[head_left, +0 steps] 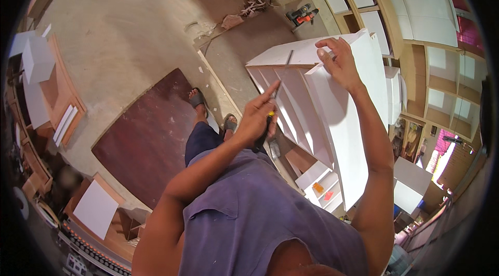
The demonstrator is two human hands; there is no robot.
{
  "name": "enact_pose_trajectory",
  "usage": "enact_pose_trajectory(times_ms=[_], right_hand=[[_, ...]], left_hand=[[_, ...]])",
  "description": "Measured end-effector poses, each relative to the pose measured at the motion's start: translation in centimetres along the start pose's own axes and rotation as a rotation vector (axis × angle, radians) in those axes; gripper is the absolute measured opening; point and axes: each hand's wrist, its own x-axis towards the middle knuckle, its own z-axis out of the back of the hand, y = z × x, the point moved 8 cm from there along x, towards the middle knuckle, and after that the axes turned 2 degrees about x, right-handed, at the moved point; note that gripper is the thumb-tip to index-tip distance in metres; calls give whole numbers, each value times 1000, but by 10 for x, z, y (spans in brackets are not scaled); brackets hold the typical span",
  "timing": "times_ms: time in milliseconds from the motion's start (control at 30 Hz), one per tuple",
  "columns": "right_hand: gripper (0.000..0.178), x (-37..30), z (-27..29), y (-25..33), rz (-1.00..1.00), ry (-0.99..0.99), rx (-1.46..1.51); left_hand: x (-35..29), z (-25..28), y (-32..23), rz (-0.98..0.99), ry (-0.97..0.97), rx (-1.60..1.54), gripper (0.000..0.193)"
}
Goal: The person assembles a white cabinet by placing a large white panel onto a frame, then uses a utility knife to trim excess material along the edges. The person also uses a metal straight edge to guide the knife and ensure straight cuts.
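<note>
My left hand (254, 120) is closed round a file (286, 65), or a tool much like one, with a long narrow grey blade and a black and yellow handle. Its index finger lies along the blade, which points up toward a white cabinet (347, 120). Several white panels or drawer fronts (291, 101) run along the cabinet's left side. Over the cabinet's far end, my right hand (340, 62) has its thumb and index finger curved apart, with nothing visible between them. Whether its fingertips touch the white edge I cannot tell.
An orange and black power tool (302, 15) lies on the floor beyond the cabinet, near a scrap pile (254, 3). A dark red-brown board (145, 135) lies left of my feet. Shelving units (442, 73) line the right; white and wood panels (57, 88) are stacked at left.
</note>
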Motion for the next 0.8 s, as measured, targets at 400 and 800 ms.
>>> enact_pose_trajectory(times_ms=[400, 800], right_hand=[[115, 2, -9, 3, 54, -85, -178], [127, -1, -10, 0, 49, -128, -177]], left_hand=[[39, -50, -34, -78, 155, 128, 49], [22, -35, -32, -16, 137, 124, 50]])
